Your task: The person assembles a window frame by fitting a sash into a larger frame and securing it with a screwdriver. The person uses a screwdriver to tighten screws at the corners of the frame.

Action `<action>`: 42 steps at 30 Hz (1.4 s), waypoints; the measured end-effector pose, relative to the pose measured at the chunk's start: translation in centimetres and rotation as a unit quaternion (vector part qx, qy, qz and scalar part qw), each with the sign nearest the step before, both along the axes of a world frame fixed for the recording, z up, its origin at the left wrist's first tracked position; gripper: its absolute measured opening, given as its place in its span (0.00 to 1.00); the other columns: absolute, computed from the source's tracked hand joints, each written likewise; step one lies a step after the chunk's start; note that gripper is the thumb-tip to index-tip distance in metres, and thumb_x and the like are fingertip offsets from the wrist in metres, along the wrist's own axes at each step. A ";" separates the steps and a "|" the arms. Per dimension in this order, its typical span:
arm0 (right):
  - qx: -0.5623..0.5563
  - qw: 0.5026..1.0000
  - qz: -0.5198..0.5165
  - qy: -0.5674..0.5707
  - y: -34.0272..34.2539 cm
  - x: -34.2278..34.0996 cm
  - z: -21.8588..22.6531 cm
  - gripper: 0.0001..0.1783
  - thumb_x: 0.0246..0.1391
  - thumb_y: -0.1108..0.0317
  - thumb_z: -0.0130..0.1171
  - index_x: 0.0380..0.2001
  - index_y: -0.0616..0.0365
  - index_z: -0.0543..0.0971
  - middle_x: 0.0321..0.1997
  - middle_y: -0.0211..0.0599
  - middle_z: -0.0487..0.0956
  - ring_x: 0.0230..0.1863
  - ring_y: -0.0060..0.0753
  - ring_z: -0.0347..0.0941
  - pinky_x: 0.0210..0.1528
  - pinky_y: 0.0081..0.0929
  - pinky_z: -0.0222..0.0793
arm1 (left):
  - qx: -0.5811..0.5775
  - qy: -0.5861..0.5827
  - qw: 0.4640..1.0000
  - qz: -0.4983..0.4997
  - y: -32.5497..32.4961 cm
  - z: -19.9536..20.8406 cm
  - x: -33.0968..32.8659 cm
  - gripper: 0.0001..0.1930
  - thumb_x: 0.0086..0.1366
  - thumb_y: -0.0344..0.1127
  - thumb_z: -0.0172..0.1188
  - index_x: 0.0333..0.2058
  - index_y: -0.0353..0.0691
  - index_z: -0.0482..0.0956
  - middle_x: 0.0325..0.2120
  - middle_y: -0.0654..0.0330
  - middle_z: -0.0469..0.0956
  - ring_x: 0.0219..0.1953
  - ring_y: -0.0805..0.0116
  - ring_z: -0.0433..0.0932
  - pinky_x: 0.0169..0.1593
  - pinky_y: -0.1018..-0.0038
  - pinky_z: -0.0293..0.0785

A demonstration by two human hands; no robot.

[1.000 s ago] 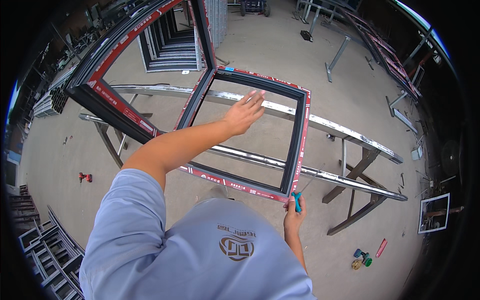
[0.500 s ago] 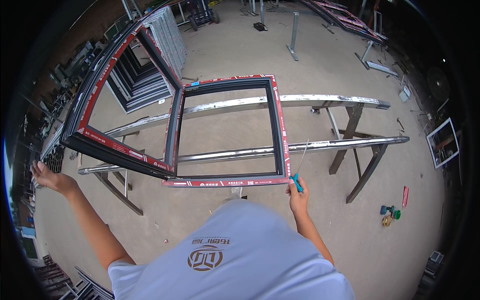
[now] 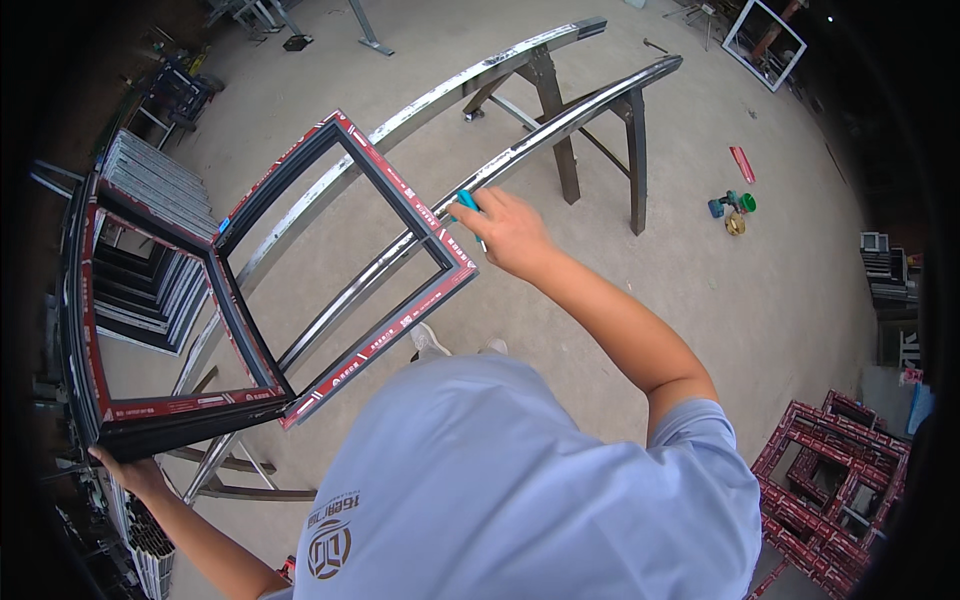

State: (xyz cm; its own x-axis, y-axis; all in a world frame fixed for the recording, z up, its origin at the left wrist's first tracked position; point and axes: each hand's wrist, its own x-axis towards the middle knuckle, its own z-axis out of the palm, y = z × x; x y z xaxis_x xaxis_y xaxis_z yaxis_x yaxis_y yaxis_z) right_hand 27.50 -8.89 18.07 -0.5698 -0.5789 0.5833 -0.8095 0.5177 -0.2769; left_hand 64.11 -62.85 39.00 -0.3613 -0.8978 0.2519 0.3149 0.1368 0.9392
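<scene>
We are gripping a teal-handled tool (image 3: 467, 201) in our right hand (image 3: 510, 235), fingers closed around it, at the corner of the square frame (image 3: 345, 265) lying on two steel rails (image 3: 560, 115). Our left hand (image 3: 130, 470) is probably clutching a second, standing frame (image 3: 150, 410); unbalanced, either frame could be tipping off.

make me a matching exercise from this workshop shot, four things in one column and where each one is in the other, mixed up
Things:
1. right hand
2. left hand
3. square window frame
4. red flat bar

Places:
A. lying on the concrete floor near small green and blue items
B. resting across the two long metal rails
C. gripping the corner of the stacked dark frames at the far left
D. holding a small teal tool at the rail

Pairs: 1-D, 2-C, 3-B, 4-A
</scene>
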 end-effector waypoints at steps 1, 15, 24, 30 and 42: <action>-0.007 1.000 0.002 -0.011 0.6 0.2 -0.2 0.32 0.44 0.82 0.65 0.55 0.46 0.80 0.43 0.37 0.76 0.44 0.46 0.76 0.42 0.42 0.75 | 0.029 -0.012 0.999 -0.033 0.3 -0.4 -0.7 0.37 0.76 0.63 0.50 0.68 0.36 0.67 0.65 0.50 0.73 0.66 0.54 0.72 0.71 0.57 0.65; -0.078 0.911 -0.291 -0.282 16.0 12.0 -16.4 0.14 0.68 0.69 0.57 0.54 0.58 0.81 0.46 0.51 0.82 0.47 0.56 0.79 0.50 0.44 0.75 | -0.172 -0.355 0.836 -0.381 22.5 -15.4 -24.6 0.65 0.40 0.56 0.87 0.65 0.23 0.56 0.56 0.34 0.73 0.59 0.50 0.77 0.65 0.60 0.71; -0.138 0.776 -0.458 -0.411 24.5 26.7 -23.1 0.14 0.68 0.69 0.56 0.53 0.59 0.82 0.50 0.51 0.84 0.51 0.50 0.82 0.55 0.41 0.76 | -0.170 -0.535 0.706 -0.432 27.8 -34.2 -32.6 0.60 0.51 0.74 0.72 0.60 0.20 0.64 0.54 0.35 0.77 0.59 0.44 0.79 0.62 0.60 0.75; -0.143 0.704 -0.501 -0.483 25.6 30.2 -24.8 0.14 0.68 0.69 0.56 0.54 0.59 0.81 0.46 0.49 0.85 0.46 0.43 0.83 0.52 0.36 0.77 | -0.299 -0.540 0.685 -0.387 26.3 -37.5 -34.8 0.53 0.57 0.63 0.71 0.65 0.24 0.61 0.63 0.35 0.70 0.64 0.39 0.71 0.67 0.54 0.68; -0.160 0.727 -0.478 -0.466 16.8 17.8 -13.5 0.15 0.72 0.66 0.56 0.56 0.60 0.80 0.29 0.29 0.76 0.29 0.18 0.70 0.34 0.23 0.70 | 0.075 -0.501 0.835 -0.215 18.1 -43.1 -47.5 0.58 0.52 0.58 0.79 0.67 0.22 0.58 0.58 0.37 0.74 0.57 0.46 0.80 0.62 0.59 0.76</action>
